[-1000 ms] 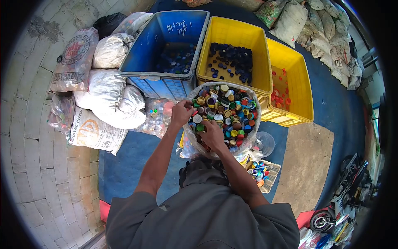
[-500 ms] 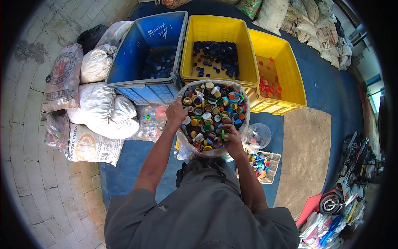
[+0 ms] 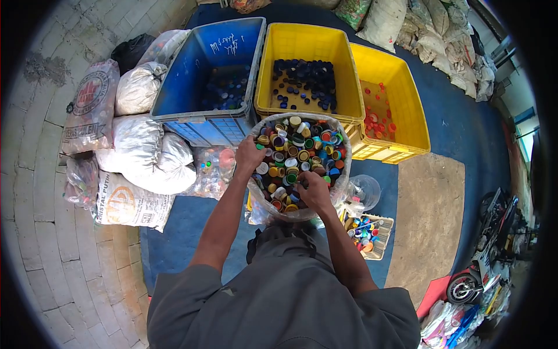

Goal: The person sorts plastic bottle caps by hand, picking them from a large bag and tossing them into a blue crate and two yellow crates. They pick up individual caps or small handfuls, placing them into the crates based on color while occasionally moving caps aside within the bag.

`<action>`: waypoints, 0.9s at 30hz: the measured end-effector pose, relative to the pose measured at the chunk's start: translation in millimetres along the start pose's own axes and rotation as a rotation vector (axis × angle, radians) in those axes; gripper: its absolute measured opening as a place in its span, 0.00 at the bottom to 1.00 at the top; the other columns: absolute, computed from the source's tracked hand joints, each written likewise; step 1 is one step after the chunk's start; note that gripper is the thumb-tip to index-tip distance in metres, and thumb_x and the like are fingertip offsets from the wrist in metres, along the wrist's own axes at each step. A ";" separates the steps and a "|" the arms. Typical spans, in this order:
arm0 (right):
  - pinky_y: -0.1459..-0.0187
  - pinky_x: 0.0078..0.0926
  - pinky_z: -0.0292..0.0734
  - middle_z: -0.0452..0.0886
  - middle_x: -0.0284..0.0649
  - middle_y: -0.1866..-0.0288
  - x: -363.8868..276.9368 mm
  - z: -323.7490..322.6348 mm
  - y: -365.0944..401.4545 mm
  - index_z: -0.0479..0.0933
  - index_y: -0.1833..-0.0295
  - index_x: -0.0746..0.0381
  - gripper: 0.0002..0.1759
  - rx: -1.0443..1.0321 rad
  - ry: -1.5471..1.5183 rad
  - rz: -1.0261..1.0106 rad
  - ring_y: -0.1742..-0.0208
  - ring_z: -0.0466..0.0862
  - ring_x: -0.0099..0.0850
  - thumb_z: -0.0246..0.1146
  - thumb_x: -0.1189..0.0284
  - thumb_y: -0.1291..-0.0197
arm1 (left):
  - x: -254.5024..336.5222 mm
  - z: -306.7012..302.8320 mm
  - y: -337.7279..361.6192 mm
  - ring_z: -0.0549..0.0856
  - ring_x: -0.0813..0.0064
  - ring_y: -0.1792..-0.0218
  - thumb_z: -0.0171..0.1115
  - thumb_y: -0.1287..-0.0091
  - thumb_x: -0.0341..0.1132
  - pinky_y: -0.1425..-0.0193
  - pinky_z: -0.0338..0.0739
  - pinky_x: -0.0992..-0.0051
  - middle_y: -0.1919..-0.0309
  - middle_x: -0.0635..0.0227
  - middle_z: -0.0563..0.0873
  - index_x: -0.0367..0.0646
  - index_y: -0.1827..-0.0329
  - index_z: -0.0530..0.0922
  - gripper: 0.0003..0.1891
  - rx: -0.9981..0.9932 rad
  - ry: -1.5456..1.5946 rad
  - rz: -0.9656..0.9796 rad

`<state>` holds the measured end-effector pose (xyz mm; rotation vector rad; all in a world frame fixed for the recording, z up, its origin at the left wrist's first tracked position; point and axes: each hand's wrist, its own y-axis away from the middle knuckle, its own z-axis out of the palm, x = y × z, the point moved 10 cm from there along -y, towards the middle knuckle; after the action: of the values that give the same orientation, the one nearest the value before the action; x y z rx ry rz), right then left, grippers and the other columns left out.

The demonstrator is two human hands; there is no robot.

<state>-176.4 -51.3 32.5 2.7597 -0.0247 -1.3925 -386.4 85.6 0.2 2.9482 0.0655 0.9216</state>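
Observation:
A round tub (image 3: 347, 152) lined with clear plastic stands before me, heaped with mixed bottle caps (image 3: 303, 156) in many colours. At its left rim my left hand (image 3: 250, 155) is closed, with a green bottle cap (image 3: 260, 146) showing at its fingertips. My right hand (image 3: 315, 192) reaches over the right part of the heap, fingers bent and pinched together among the caps. What those fingers hold, if anything, is hidden.
Beyond the tub stand a blue crate (image 3: 203, 119) and yellow crates (image 3: 311, 35) (image 3: 407, 87) holding sorted caps. White sacks (image 3: 136, 142) crowd the left. A clear container (image 3: 367, 192) and small cap-filled basket (image 3: 381, 247) sit right; a motorcycle (image 3: 465, 285) stands farther off.
My right hand has moved slightly left and its fingers have drawn together; the green cap seen by it earlier no longer shows there. A green cap now shows at my left fingertips.

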 end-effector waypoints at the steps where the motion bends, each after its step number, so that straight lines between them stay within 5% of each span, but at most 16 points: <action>1: 0.59 0.37 0.76 0.79 0.44 0.66 -0.9 -0.6 0.5 0.79 0.54 0.61 0.14 0.017 0.069 -0.038 0.61 0.81 0.42 0.70 0.73 0.47 | 1.9 -4.9 3.6 0.86 0.55 0.55 0.73 0.47 0.45 0.52 0.80 0.60 0.57 0.51 0.87 0.36 0.51 0.79 0.26 0.023 0.036 0.056; 4: 0.56 0.42 0.77 0.79 0.46 0.59 -7.1 1.1 -1.6 0.80 0.49 0.57 0.17 -0.030 0.169 -0.086 0.56 0.81 0.47 0.68 0.73 0.47 | -10.1 -20.3 16.3 0.87 0.64 0.60 0.71 0.43 0.44 0.54 0.80 0.67 0.65 0.57 0.88 0.34 0.50 0.79 0.24 0.006 0.467 -0.048; 5: 0.55 0.44 0.77 0.79 0.46 0.57 -9.0 3.6 -3.1 0.80 0.48 0.56 0.18 -0.063 0.184 -0.092 0.54 0.81 0.48 0.68 0.73 0.46 | -18.2 -18.0 17.1 0.83 0.76 0.72 0.69 0.40 0.42 0.68 0.76 0.75 0.72 0.63 0.86 0.35 0.53 0.79 0.20 0.001 0.619 -0.072; 9: 0.57 0.44 0.79 0.78 0.48 0.58 -9.3 14.3 -11.7 0.79 0.44 0.51 0.22 -0.120 0.291 -0.144 0.58 0.83 0.51 0.61 0.77 0.47 | -36.6 -5.9 37.7 0.69 0.86 0.84 0.64 0.38 0.39 0.85 0.56 0.82 0.75 0.68 0.82 0.42 0.59 0.78 0.11 -0.237 1.217 -0.380; 13: 0.57 0.44 0.79 0.77 0.47 0.58 -12.2 22.4 -20.2 0.78 0.43 0.51 0.24 -0.205 0.371 -0.162 0.58 0.83 0.51 0.61 0.78 0.48 | -45.7 -3.8 51.7 0.72 0.84 0.83 0.60 0.37 0.42 0.85 0.59 0.82 0.75 0.73 0.79 0.43 0.64 0.78 0.11 -0.278 1.473 -0.513; 16: 0.57 0.45 0.78 0.77 0.48 0.58 -6.1 28.0 -22.0 0.78 0.45 0.53 0.23 -0.208 0.347 -0.173 0.56 0.82 0.51 0.63 0.78 0.50 | -66.1 1.8 54.8 0.71 0.84 0.83 0.62 0.38 0.44 0.85 0.57 0.82 0.73 0.71 0.82 0.43 0.66 0.78 0.12 -0.266 1.333 -0.630; 19: 0.54 0.45 0.77 0.77 0.48 0.57 0.4 20.2 -23.0 0.77 0.49 0.58 0.21 -0.153 0.217 -0.132 0.53 0.81 0.51 0.67 0.78 0.53 | -52.5 -10.4 38.8 0.73 0.82 0.83 0.63 0.37 0.46 0.83 0.63 0.80 0.75 0.71 0.82 0.42 0.67 0.79 0.14 -0.258 0.901 -0.315; 22: 0.50 0.42 0.76 0.78 0.48 0.56 2.2 6.5 -19.0 0.76 0.52 0.62 0.23 -0.109 0.022 -0.061 0.50 0.80 0.49 0.72 0.77 0.56 | -25.5 -35.0 18.4 0.82 0.70 0.78 0.62 0.36 0.42 0.75 0.74 0.69 0.74 0.64 0.85 0.40 0.65 0.83 0.13 -0.052 0.249 0.123; 25: 0.48 0.38 0.75 0.79 0.46 0.55 8.4 -3.0 -12.6 0.75 0.51 0.63 0.25 -0.072 -0.092 -0.027 0.50 0.79 0.44 0.74 0.76 0.58 | -14.7 -27.7 1.7 0.87 0.56 0.66 0.59 0.36 0.38 0.58 0.80 0.62 0.67 0.55 0.88 0.46 0.53 0.86 0.13 -0.014 0.022 0.208; 27: 0.47 0.33 0.74 0.79 0.43 0.54 16.8 -5.4 -9.1 0.74 0.51 0.65 0.25 -0.067 -0.160 0.031 0.51 0.79 0.38 0.75 0.74 0.56 | -3.6 -17.2 -2.9 0.86 0.53 0.60 0.58 0.38 0.36 0.53 0.81 0.59 0.61 0.54 0.87 0.52 0.49 0.85 0.15 -0.163 -0.155 0.186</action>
<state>-162.3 -42.6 21.8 2.5771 -0.0270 -1.5724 -399.2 88.9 12.1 2.8957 -0.2804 0.6751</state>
